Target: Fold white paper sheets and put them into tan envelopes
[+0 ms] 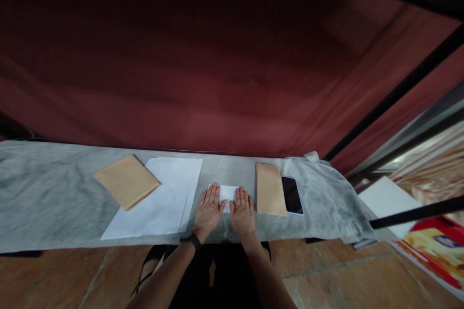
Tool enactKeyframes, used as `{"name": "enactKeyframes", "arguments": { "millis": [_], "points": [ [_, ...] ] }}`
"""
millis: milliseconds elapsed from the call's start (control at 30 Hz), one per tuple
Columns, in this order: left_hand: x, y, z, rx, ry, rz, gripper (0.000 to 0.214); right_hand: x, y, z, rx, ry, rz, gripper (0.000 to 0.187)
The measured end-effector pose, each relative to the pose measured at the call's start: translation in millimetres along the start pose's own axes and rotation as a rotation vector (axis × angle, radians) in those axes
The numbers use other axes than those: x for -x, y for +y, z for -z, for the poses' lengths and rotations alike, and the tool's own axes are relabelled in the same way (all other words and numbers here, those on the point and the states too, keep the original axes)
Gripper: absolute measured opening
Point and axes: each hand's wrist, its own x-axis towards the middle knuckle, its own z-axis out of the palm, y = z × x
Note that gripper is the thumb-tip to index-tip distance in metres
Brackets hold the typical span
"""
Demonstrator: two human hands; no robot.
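A small white folded paper [227,193] lies flat on the grey cloth in front of me. My left hand [209,208] presses on its left side, fingers stretched out and flat. On its right side rests my right hand [242,210], also flat with fingers extended. Both thumbs point inward over the paper's lower part. The hands hide the paper's two side edges. A dark band [192,240] circles my left wrist.
Large white sheets [159,207] lie to the left, partly under a brown envelope [126,181]. Right of my hands are another brown envelope [270,188] and a phone [292,195]. The grey cloth [54,193] covers the table; a red curtain [217,106] hangs behind it.
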Motion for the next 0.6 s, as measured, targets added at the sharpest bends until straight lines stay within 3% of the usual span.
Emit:
{"name": "enactKeyframes", "arguments": {
  "millis": [300, 467, 600],
  "points": [
    [2, -3, 5.6, -0.014, -0.015, -0.020, 0.062, 4, 3, -2, 0.023, 0.033, 0.025, 0.051],
    [27, -9, 13.9, -0.046, -0.026, -0.059, 0.057, 29, 6, 2, 0.037, 0.083, 0.082, 0.049],
    [33, -6, 22.8, -0.109, -0.139, -0.092, 0.050, 47, 5, 2, 0.044, 0.137, 0.108, 0.050]
  ]
}}
